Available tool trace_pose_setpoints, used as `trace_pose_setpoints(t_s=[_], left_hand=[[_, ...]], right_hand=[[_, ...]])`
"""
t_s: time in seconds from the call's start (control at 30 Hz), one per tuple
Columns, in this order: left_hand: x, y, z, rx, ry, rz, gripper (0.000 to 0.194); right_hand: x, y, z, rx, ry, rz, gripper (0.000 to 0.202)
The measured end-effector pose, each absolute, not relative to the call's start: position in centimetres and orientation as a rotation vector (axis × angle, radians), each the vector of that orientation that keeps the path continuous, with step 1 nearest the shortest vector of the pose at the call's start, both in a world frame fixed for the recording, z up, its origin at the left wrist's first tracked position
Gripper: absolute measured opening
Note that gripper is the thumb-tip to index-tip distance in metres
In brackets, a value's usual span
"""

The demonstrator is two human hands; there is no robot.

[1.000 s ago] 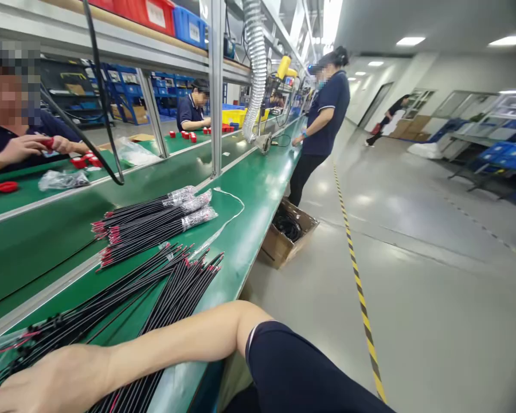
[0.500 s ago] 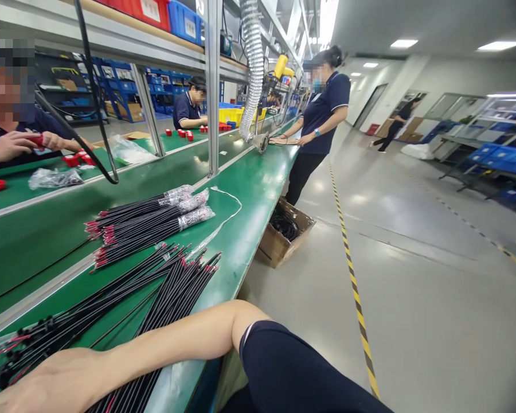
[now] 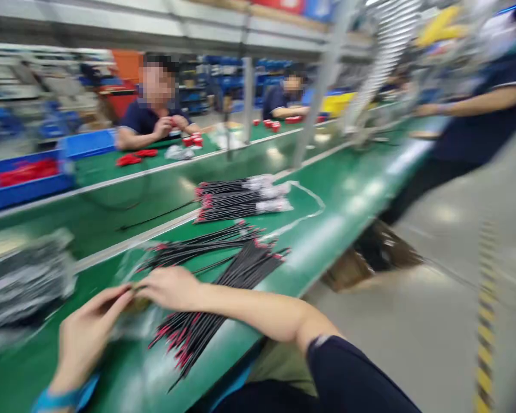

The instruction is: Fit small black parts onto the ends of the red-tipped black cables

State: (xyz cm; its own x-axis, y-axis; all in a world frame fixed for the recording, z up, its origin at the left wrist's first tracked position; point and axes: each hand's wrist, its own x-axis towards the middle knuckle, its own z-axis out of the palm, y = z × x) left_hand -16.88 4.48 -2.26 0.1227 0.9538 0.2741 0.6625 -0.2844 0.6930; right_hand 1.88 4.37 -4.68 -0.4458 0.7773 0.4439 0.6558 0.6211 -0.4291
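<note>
My left hand (image 3: 83,332), with a blue band at the wrist, pinches something small near the bench's front left. My right hand (image 3: 169,288) meets it there, fingers pressed together. A small yellowish-brown item, blurred, lies between and below the fingertips; I cannot make out what it is. Clear plastic shows beneath the hands. Right beside my right hand, black cables with red ends (image 3: 223,292) lie in a loose pile on the green bench. Behind it is another cable group (image 3: 198,244), and farther back are cable bundles (image 3: 236,201) with plastic-wrapped ends.
Bagged dark parts (image 3: 23,287) lie at the left. A blue bin (image 3: 30,192) holds red parts. Two people sit across the bench (image 3: 348,189); another person stands at the right. A metal post (image 3: 320,86), a flexible duct (image 3: 389,57) and a floor carton (image 3: 348,267) are also in view.
The view has swung left, bringing my left hand, the blue bin and the bagged parts into sight. My right hand now meets my left over the bench.
</note>
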Motion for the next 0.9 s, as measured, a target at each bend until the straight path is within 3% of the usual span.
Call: trace_pose_setpoints(t_s=[0.2,0.9], left_hand=[[-16.7,5.2,-3.5,1.600,1.248,1.069,0.038],[-17.5,5.5,-2.8,1.675,0.833,1.031,0.026]], right_hand=[[3.0,5.1,-5.3,-1.095,-2.148,0.415,0.024],[3.1,5.0,-4.2,-1.035,-2.110,0.825,0.041]])
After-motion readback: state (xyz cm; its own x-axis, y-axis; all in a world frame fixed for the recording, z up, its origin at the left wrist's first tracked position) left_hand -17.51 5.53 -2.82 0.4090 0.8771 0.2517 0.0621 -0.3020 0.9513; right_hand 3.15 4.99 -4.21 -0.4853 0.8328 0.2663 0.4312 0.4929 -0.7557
